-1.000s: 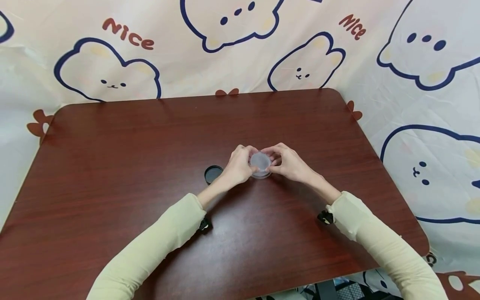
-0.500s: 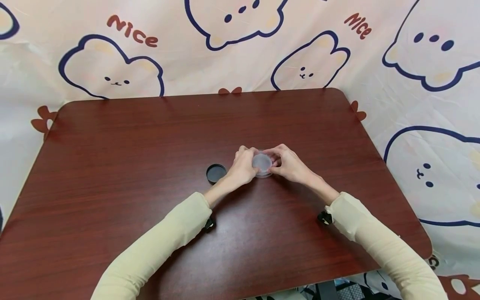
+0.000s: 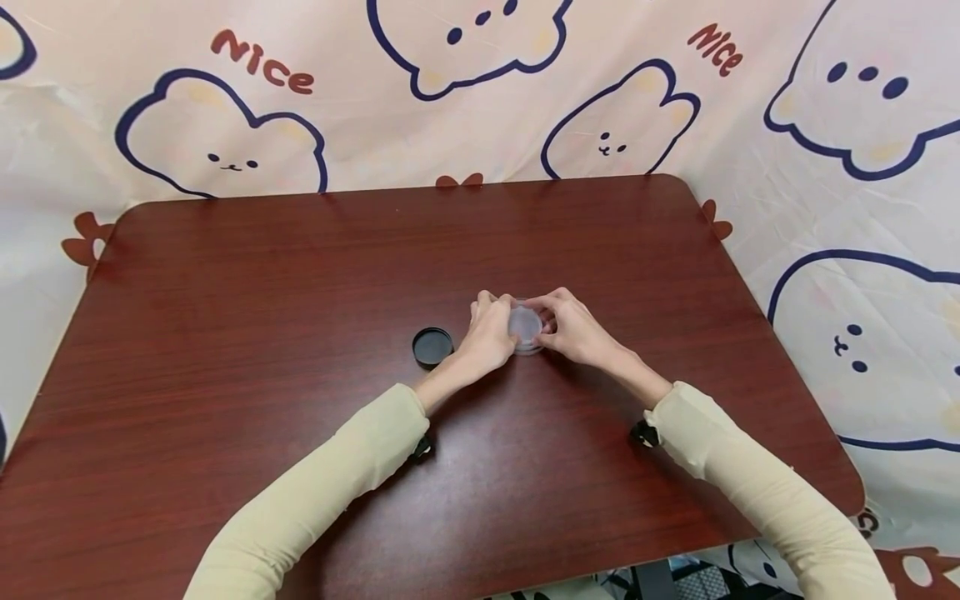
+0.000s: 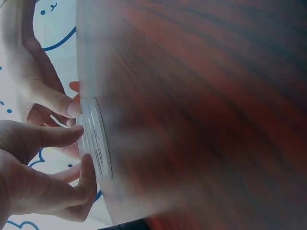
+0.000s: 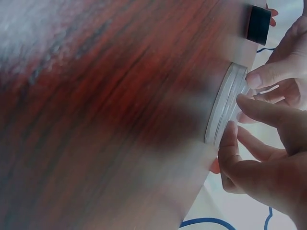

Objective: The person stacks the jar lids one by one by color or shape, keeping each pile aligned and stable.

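A shallow, clear round dish [image 3: 527, 327] with a cloudy, translucent top sits on the brown table. My left hand [image 3: 487, 335] holds its left rim between thumb and fingers. On the opposite side my right hand [image 3: 573, 328] grips the rim with bent fingers and thumb. Seen from the side in the left wrist view, the clear dish [image 4: 98, 143] has stacked rims, with fingertips on the upper part. The right wrist view shows the dish [image 5: 225, 105] flat on the table. Whether the upper part is separate cannot be made out.
A round black cap [image 3: 432, 347], hollow side up, lies just left of my left hand, partly behind the wrist. The brown table [image 3: 262, 350] reaches to a cartoon-printed cloth [image 3: 337, 142] at the back and right.
The head view has shifted slightly. Both hands stay at the dish, with only small shifts of the fingers; the black cap is now less covered by the left wrist.
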Demonstrator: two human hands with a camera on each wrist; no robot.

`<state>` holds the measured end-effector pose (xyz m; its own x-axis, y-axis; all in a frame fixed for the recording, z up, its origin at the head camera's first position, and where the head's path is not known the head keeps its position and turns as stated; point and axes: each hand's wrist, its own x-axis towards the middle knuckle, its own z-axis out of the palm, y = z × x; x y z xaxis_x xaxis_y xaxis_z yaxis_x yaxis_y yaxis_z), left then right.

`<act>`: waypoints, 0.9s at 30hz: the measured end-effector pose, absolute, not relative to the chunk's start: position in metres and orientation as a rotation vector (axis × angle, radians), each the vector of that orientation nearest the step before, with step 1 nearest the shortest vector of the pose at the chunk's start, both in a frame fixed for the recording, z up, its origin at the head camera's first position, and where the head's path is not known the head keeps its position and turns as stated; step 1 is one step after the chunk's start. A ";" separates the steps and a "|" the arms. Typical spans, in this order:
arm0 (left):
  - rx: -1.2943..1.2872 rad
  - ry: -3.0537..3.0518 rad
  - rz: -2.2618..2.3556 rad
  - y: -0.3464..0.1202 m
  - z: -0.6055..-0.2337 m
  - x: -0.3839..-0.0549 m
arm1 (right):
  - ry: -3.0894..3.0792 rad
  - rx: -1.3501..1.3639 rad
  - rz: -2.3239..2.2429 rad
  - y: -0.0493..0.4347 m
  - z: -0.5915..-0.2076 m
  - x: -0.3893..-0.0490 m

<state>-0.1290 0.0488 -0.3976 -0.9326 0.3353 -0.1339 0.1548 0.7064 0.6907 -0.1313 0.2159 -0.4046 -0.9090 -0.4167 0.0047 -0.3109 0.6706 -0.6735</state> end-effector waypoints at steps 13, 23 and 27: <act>0.381 2.692 0.977 0.047 -0.399 -0.128 | 2.739 -0.668 -1.003 0.210 -0.405 -0.136; 0.379 2.681 0.973 0.052 -0.399 -0.126 | 2.724 -0.662 -1.039 0.214 -0.407 -0.135; 0.371 2.675 1.004 0.052 -0.399 -0.123 | 2.708 -0.640 -1.081 0.215 -0.408 -0.134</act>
<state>-0.1234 0.0518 -0.3988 -0.9337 0.3250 -0.1506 0.1457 0.7288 0.6691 -0.1336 0.2154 -0.4076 -0.8963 -0.4433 0.0128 -0.3302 0.6479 -0.6864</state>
